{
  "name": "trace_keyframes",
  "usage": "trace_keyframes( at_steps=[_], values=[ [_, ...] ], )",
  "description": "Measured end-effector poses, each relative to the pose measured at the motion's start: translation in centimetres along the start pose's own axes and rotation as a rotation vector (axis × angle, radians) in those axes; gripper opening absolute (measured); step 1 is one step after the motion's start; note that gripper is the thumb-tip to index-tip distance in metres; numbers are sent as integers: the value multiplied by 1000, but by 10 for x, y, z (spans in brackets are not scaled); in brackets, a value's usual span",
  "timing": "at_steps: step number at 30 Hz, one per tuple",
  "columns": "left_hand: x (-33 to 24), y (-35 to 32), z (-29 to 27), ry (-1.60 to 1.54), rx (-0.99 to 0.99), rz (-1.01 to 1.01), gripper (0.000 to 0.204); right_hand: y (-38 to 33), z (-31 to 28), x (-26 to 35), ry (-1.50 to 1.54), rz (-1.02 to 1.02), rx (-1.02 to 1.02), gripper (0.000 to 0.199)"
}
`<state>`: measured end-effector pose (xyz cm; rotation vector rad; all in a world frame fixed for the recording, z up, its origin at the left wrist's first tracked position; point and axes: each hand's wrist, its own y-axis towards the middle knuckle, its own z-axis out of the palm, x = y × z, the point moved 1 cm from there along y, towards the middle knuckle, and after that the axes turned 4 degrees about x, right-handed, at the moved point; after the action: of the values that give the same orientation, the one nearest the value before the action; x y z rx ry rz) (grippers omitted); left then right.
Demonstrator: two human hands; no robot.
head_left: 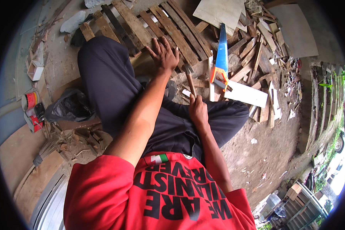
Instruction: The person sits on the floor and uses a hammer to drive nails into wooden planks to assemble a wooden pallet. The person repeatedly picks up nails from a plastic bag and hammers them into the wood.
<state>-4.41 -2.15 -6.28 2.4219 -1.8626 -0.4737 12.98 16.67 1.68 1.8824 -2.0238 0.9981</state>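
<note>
Before you lies a rough pallet of weathered brown wooden slats (pixel 173 35), one of them nearly black, set side by side with gaps between; your left hand (pixel 165 57) spreads over its near side. The hammer with a slim brown wooden handle and metal head (pixel 191 82), gripped in your right hand (pixel 199 113), points away from you, its head beside the pallet's near end.

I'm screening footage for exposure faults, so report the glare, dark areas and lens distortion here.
Head view: the bright outdoor patch at the right edge is blown out to white; black vignetting rings the rim, and the fisheye lens bends edges near it; the dark trousers show little detail; the hammer and wooden pallet look reasonably sharp.
</note>
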Motion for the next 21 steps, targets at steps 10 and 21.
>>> trace_keyframes(
  at_steps=[10, 21],
  values=[
    [-1, -3, -3, 33, -1, -15, 79, -7, -19, 18, 184, -116, -97, 27],
    [22, -12, -8, -435, -157, 79, 39, 4, 1, 8, 184, 13, -6, 46]
  ],
)
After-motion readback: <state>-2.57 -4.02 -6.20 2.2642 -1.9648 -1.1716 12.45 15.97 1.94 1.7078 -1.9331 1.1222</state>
